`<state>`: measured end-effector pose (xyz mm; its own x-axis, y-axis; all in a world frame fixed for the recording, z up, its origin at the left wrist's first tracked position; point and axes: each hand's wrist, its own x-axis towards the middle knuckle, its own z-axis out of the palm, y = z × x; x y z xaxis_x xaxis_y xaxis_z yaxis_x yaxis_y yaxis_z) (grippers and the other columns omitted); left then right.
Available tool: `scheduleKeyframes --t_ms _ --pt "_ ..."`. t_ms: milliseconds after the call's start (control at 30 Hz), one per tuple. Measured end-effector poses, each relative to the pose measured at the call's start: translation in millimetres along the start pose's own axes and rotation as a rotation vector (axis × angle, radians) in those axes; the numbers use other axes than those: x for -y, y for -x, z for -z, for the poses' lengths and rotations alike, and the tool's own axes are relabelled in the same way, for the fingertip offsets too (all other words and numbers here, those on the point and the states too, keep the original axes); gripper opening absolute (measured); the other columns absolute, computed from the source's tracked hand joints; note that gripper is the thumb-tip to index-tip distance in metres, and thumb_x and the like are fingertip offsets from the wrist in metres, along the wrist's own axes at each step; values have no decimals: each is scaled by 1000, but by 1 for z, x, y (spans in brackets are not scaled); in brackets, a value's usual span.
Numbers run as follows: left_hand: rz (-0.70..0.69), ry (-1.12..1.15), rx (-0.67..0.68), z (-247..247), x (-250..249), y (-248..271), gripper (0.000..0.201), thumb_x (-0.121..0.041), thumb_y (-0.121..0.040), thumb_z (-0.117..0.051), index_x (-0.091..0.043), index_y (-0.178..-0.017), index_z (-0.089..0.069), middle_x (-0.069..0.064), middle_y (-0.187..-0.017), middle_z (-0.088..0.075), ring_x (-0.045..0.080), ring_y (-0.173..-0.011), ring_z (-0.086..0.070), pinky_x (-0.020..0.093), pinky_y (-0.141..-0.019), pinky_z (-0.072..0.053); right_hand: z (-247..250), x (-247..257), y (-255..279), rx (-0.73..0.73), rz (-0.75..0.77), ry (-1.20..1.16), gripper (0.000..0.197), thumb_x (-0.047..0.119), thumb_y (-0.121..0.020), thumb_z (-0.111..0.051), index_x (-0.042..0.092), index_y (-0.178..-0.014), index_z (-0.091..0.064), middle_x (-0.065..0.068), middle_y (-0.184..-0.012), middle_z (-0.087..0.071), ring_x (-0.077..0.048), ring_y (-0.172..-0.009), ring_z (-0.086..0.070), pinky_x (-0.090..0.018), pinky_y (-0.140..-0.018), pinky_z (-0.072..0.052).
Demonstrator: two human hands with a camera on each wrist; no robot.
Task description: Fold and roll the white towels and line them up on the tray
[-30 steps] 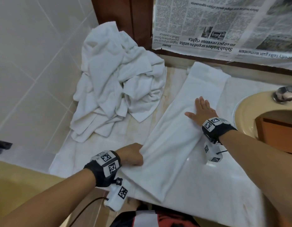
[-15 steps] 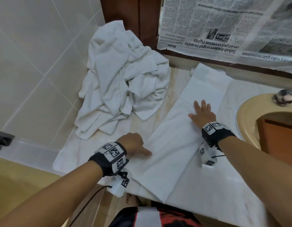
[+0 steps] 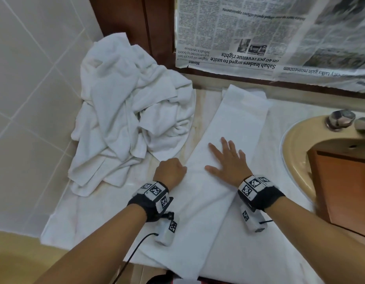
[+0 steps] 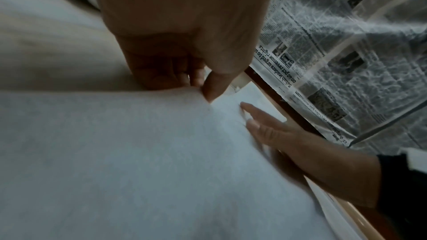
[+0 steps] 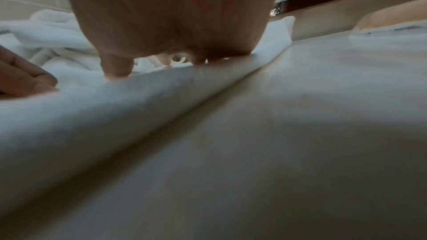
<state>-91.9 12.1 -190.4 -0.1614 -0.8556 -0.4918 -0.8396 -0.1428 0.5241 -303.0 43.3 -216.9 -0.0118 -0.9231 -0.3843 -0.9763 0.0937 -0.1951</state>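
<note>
A long folded white towel (image 3: pixel 234 124) lies diagonally on the counter, over another white towel (image 3: pixel 259 249) spread flat. My right hand (image 3: pixel 224 152) presses on its middle with the fingers straight and spread. My left hand (image 3: pixel 177 169) sits at the strip's left edge, close beside the right one. The left wrist view shows the left hand (image 4: pixel 203 87) curled, with the thumb and fingers pinching the towel's edge (image 4: pixel 138 152). The right wrist view shows the palm (image 5: pixel 161 25) low over the folded towel (image 5: pixel 115 107). A brown wooden tray-like box (image 3: pixel 341 191) stands in the basin.
A heap of crumpled white towels (image 3: pixel 126 119) lies at the back left against the tiled wall (image 3: pixel 34 78). The beige basin (image 3: pixel 296 160) and its tap (image 3: pixel 339 119) are on the right. Newspaper (image 3: pixel 259 37) covers the back wall. The counter's front edge is near my body.
My left hand moved up the towel's left edge toward the right hand and curled again. My right hand slid back along the strip toward me, staying flat.
</note>
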Motion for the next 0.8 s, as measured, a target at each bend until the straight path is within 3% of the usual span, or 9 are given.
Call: scheduleKeyframes --t_ms 133,233,400,500,600,700,800 --pt "15 -47 4 -2 6 -2 21 -32 -90 -56 -16 -76 -53 8 -97 -65 25 -96 -60 33 -82 -49 0 2 -1 45 10 24 87 87 -75 -28 53 -146 10 6 -156 30 -24 -144 26 -56 -114 7" --pt "13 -177 10 -2 1 -9 28 -36 -90 -58 -9 -95 -61 9 -103 -65 27 -98 -60 36 -85 -50 1 4 -1 87 4 72 91 91 -71 -22 53 -144 18 5 -153 37 -25 -142 32 -58 -113 9" --pt "-36 -196 -49 4 -12 -18 36 -46 -85 -62 -17 -107 -59 0 -109 -62 22 -102 -59 34 -86 -49 2 7 0 110 -1 106 95 92 -70 -19 50 -143 24 3 -150 41 -27 -140 34 -61 -112 9" --pt "-119 -145 -34 3 -33 -34 42 -49 -89 -58 -16 -114 -59 2 -115 -63 21 -107 -58 35 -90 -48 2 6 0 123 -6 86 110 95 -66 -25 40 -145 28 5 -149 43 -25 -139 36 -60 -113 10" --pt "-163 -144 -26 0 -59 -48 39 -45 -93 -54 -10 -110 -62 6 -109 -66 24 -104 -60 34 -88 -48 4 3 0 108 -12 10 130 93 -62 -40 23 -146 31 11 -150 41 -17 -140 35 -55 -115 9" --pt "-155 -117 -71 -3 -73 -65 34 -37 -95 -54 -7 -105 -65 7 -99 -70 26 -99 -63 35 -84 -49 10 -2 1 106 4 -74 130 84 -63 -55 25 -150 23 16 -153 33 -12 -142 30 -51 -116 9" --pt "-107 -97 -117 -6 -75 -77 32 -31 -94 -55 -4 -107 -64 11 -99 -70 30 -101 -63 37 -82 -51 16 -6 0 57 -8 -164 117 78 -70 -58 26 -154 6 17 -159 17 -8 -146 17 -46 -118 3"
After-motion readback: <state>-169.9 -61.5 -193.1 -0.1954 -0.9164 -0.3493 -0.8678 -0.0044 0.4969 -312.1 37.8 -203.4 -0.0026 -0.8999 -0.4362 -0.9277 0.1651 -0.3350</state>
